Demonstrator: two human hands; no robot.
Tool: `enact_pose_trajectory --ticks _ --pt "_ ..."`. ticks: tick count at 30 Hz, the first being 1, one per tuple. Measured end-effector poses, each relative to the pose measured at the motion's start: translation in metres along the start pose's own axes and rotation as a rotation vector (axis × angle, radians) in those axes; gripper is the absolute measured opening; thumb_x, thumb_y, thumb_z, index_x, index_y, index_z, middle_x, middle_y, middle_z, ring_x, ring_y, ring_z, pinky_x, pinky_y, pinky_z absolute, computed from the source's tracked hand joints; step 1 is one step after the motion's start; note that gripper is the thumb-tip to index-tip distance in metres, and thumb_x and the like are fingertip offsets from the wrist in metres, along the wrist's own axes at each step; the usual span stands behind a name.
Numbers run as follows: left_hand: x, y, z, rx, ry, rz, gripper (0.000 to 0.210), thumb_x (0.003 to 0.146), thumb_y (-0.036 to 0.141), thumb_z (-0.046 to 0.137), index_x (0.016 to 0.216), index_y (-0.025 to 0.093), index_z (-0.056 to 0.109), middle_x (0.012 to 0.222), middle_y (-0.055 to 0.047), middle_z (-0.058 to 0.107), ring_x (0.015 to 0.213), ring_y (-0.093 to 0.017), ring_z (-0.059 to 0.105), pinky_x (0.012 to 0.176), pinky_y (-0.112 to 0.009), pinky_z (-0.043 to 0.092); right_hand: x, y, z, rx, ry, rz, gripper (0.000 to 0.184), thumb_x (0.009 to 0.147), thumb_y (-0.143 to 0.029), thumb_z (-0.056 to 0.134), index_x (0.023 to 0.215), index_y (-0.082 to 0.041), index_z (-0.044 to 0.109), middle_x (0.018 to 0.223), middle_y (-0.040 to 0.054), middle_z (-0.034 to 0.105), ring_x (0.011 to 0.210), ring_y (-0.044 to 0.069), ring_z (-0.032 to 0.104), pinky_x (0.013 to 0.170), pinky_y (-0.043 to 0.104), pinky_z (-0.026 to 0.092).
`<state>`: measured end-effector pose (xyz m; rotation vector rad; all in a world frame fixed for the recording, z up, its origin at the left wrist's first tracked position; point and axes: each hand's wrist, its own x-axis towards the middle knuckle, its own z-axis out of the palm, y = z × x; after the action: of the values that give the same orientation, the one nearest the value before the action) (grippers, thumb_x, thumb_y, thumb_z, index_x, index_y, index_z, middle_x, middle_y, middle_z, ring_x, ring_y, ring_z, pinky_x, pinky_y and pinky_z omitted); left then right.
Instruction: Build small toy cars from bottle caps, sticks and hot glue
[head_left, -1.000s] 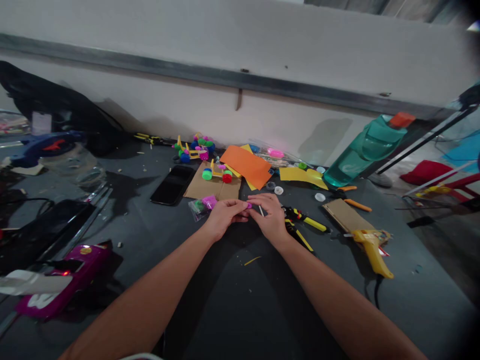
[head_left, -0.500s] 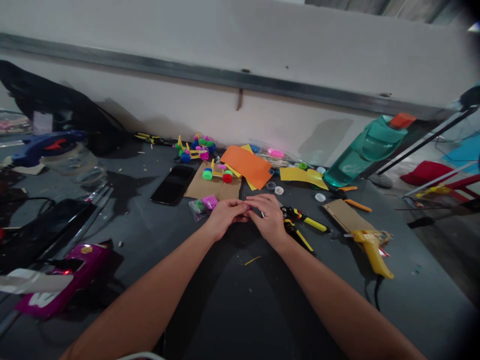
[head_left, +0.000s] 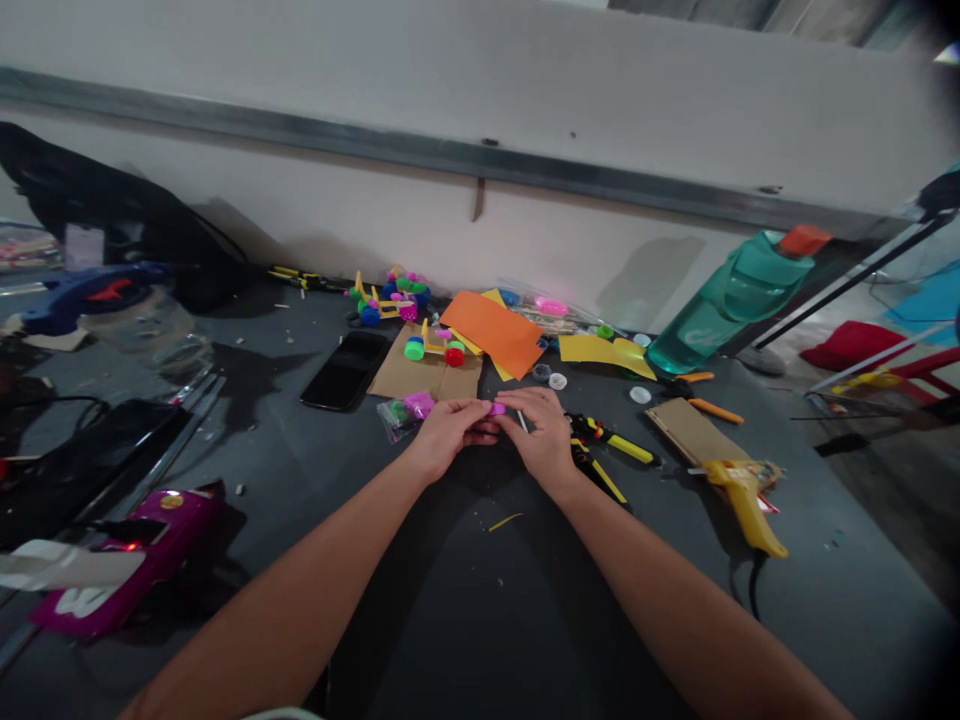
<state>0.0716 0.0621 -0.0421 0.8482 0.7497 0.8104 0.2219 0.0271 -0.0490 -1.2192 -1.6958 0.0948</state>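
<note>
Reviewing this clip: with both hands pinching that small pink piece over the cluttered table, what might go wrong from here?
1. The pink piece is tiny and pinched between left hand and right hand; it may slip and get lost among the bottle caps.
2. The thin white stick at the right hand might bend or snap.
3. The yellow glue gun lies by the right forearm; an elbow might bump it.
</note>
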Motion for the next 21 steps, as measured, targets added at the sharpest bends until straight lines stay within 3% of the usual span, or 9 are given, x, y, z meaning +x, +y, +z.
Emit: enact_pose_trajectory --ticks 21 --pt "0.0007 -0.0035 -0.003 0.012 -0.039 0.029 0.023 0.071 0.032 0.07 0.078 0.01 0.069 0.066 -0.006 0.067 0.064 -0.014 0.062 0.064 -0.028 0.053 0.0013 -0.0044 -0.0019 0.005 -0.02 -0.013 0.012 0.078 -0.024 0.062 0.089 -0.026 0.065 0.095 0.0016 0.069 0.093 0.02 0.059 0.087 0.041 0.044"
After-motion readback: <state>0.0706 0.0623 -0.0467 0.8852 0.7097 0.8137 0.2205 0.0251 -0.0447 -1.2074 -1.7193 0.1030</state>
